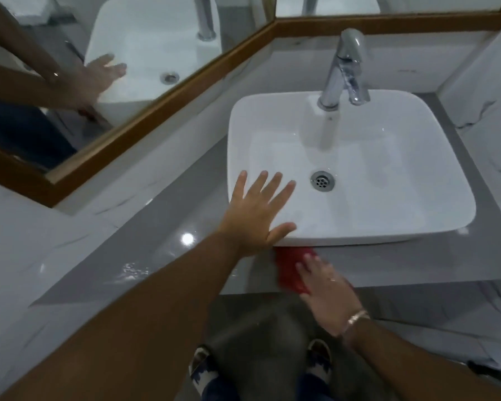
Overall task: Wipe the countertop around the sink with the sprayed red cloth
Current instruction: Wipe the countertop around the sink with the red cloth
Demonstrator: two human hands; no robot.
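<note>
The grey stone-look bench (162,215) is glossy and wet-shiny on the left. The white rectangular ceramic sink (388,224) is smooth and glazed, with a polished chrome metal tap (344,70). The red cloth (289,270) looks soft and matt.

cloth (290,270) on countertop (162,215) | before sink (434,198)

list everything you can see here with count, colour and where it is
sink: 1, white, sits on the countertop, centre right
tap: 1, chrome, at the back rim of the sink
drain: 1, metal, in the basin floor
countertop: 1, glossy grey, around the sink, wet patch at the left front
mirror: 1, wood-framed, on the wall at upper left
red cloth: 1, red, on the countertop front edge below the sink
shoes: 2, patterned, on the floor below
bracelet: 1, metallic, right wrist
left hand: 1, spread flat on the sink's near left corner
right hand: 1, pressing on the red cloth
</note>
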